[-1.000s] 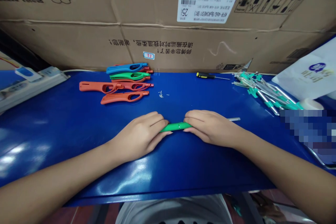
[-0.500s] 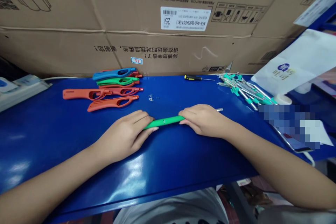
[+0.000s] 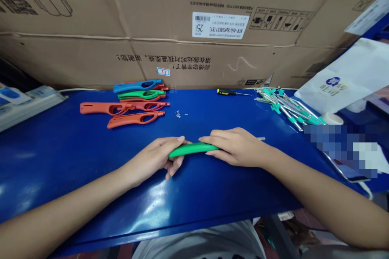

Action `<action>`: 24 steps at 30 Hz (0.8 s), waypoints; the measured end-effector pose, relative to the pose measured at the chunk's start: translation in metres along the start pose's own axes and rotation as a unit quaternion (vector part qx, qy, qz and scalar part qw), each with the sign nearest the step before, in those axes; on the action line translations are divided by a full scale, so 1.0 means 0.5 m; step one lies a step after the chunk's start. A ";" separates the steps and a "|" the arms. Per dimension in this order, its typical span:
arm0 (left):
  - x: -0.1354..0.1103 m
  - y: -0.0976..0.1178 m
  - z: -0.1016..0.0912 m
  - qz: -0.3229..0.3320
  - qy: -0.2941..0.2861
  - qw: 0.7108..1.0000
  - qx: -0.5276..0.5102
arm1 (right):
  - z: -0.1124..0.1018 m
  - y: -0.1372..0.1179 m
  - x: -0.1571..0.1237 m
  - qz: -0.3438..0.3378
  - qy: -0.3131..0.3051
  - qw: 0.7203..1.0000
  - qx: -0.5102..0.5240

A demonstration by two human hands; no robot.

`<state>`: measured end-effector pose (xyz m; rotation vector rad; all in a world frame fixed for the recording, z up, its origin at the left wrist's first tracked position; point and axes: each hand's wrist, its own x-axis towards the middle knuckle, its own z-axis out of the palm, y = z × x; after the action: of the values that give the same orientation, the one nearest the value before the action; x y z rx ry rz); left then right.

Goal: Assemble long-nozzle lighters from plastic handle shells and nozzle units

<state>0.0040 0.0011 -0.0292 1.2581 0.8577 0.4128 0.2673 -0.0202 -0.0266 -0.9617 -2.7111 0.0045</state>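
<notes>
Level above the front middle of the blue table [image 3: 100,194] is a green lighter [image 3: 194,149], a long-necked kind, held between my two hands. My right hand [image 3: 237,147] is closed around its right part, covering much of it. A short metal rod end [image 3: 261,138] shows past the right knuckles; whether it belongs to the lighter I cannot tell. My left hand [image 3: 158,158] grips the left end, thumb on the far upper side and fingers curled beneath. Left and beyond lie several lighter bodies: a blue one [image 3: 136,85], a green one [image 3: 141,94] and orange ones [image 3: 130,119].
A screwdriver [image 3: 226,92] lies near the large cardboard box [image 3: 170,4] at the back. Several metal rods with green parts [image 3: 288,109] are heaped at the right. Beyond them are a white paper bag [image 3: 337,77] and a phone [image 3: 343,166]. A power strip [image 3: 33,103] sits far left.
My left hand has rolled its grip, thumb now on the far side and fingers below. The lighter has turned about its length, showing a smooth face. The view has shifted slightly.
</notes>
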 end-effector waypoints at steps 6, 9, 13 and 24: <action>-0.016 -0.011 -0.010 0.295 0.005 0.858 0.421 | -0.004 -0.018 0.003 -0.028 -0.025 0.999 0.004; -0.018 -0.020 -0.008 0.330 -0.025 0.820 0.467 | -0.002 -0.034 0.003 -0.046 -0.051 0.997 0.030; -0.014 -0.023 -0.005 0.341 -0.041 0.803 0.487 | -0.002 -0.048 0.002 -0.038 -0.063 0.996 0.058; 0.001 0.002 -0.057 0.332 -0.012 0.815 0.475 | -0.020 0.015 -0.014 0.017 -0.038 0.999 -0.034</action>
<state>-0.0171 0.0205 -0.0305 2.5244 0.5622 0.5332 0.2796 -0.0198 -0.0196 -1.0468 -2.7808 -0.0467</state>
